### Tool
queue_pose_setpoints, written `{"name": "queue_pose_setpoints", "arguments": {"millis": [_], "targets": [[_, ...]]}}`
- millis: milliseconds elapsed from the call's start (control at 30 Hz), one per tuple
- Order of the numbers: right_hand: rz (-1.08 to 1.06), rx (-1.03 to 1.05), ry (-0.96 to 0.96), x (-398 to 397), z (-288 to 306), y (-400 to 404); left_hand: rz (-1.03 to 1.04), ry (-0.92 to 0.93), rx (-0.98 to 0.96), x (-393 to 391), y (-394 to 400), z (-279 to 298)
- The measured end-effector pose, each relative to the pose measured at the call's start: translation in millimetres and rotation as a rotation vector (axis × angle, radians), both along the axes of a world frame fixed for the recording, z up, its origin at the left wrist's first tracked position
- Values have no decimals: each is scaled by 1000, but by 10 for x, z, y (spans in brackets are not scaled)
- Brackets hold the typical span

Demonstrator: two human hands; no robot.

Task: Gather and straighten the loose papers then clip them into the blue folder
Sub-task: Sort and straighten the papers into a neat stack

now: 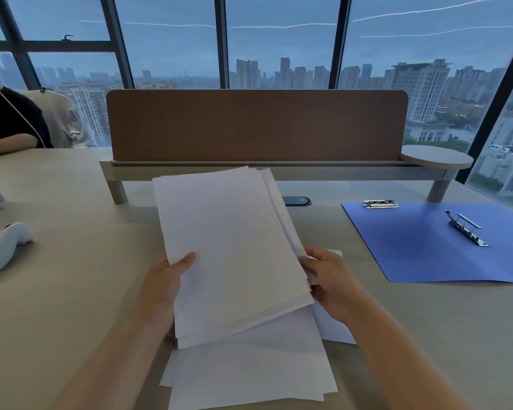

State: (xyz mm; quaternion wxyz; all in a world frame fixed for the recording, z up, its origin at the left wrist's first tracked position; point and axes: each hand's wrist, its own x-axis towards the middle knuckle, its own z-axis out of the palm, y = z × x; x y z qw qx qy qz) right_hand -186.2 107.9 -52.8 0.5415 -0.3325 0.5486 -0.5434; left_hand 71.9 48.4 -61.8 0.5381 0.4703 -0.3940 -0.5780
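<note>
A stack of white papers is lifted off the desk at the centre, its sheets fanned unevenly at the top right. My left hand grips its lower left edge, thumb on top. My right hand grips the right edge. More loose white sheets lie flat on the desk beneath the stack. The blue folder lies open at the right, with a metal lever clip on its inner side and a small metal clip at its top left corner.
A brown divider panel on a raised shelf stands behind the papers, with a round side tray at its right. A white handheld device lies at the left. Another person sits at the far left.
</note>
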Motion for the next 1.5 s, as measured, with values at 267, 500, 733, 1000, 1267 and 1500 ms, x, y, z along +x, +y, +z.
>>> {"name": "queue_pose_setpoints", "arguments": {"millis": [267, 500, 733, 1000, 1267, 1500], "targets": [[95, -19, -17, 63, 56, 56, 24, 35, -69, -5, -26, -18], [-29, -76, 303, 29, 64, 31, 49, 20, -60, 28, -81, -57], [-214, 63, 63, -112, 61, -10, -8, 274, 153, 177, -171, -141], [-199, 50, -92, -89, -100, -53, -82, 323, 242, 117, -102, -75], [0, 84, 766, 7, -128, -46, -87, 280, 230, 86, -112, -54], [-35, 14, 1068, -111, -173, -79, -109, 248, 153, 160, -140, -56]]}}
